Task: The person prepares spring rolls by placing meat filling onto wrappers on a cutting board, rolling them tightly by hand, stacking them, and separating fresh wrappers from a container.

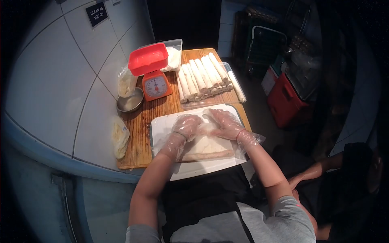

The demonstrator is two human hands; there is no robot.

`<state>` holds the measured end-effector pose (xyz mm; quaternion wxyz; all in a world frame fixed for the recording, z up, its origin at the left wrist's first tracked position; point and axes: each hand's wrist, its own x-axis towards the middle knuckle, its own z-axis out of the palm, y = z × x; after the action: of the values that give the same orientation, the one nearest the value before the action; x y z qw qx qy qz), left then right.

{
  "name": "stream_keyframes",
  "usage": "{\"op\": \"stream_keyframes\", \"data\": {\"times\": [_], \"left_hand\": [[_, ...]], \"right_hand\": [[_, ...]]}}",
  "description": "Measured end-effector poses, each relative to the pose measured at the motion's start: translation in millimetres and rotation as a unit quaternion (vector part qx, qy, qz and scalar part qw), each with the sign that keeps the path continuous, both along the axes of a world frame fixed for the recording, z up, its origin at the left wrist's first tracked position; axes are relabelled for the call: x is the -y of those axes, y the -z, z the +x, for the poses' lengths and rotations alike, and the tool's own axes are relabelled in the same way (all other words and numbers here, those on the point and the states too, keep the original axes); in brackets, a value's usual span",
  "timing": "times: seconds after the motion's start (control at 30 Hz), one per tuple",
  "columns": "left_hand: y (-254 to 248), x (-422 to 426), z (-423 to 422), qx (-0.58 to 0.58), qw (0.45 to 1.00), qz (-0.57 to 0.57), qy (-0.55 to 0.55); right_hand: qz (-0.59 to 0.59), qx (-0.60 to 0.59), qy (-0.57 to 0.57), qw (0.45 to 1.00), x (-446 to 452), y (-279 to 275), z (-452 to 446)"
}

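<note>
Both of my hands wear clear plastic gloves and are over the far part of a thin pale wrapper sheet (212, 143). Along the sheet's near edge runs a long strip of pinkish-beige filling (207, 155). Under the sheet is a white board (160, 125). My left hand (187, 126) has its fingers curled in; what they hold, if anything, is hidden. My right hand (227, 123) is bent inward with its thumb and fingers apart. A whitish blur between the hands is too unclear to name.
Behind the board, many white rolls (202, 75) are stacked on a clear tray lid (194, 104). An orange-red kitchen scale (157, 86), metal bowl (130, 101) and plastic bag (120, 137) stand left by the tiled wall. A red crate (283, 103) and another person's arm (316, 168) are right.
</note>
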<state>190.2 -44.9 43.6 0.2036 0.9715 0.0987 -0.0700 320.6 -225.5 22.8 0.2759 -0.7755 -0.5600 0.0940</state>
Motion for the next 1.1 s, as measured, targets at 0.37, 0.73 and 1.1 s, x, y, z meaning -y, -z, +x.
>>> {"op": "stream_keyframes", "data": {"times": [0.37,0.73,1.1], "left_hand": [[-0.7,-25.0,8.8,0.114,0.974,-0.197,-0.002],[-19.6,35.4,-82.4,0.103,0.976,-0.160,0.105],[-0.8,41.2,-91.7,0.135,0.985,-0.099,0.048]], "right_hand": [[0.058,-0.169,0.083,0.980,21.4,-10.3,7.9],[-0.032,-0.022,-0.113,0.993,44.0,-30.7,-55.1],[-0.017,0.025,-0.074,0.997,47.9,-11.7,-65.1]]}}
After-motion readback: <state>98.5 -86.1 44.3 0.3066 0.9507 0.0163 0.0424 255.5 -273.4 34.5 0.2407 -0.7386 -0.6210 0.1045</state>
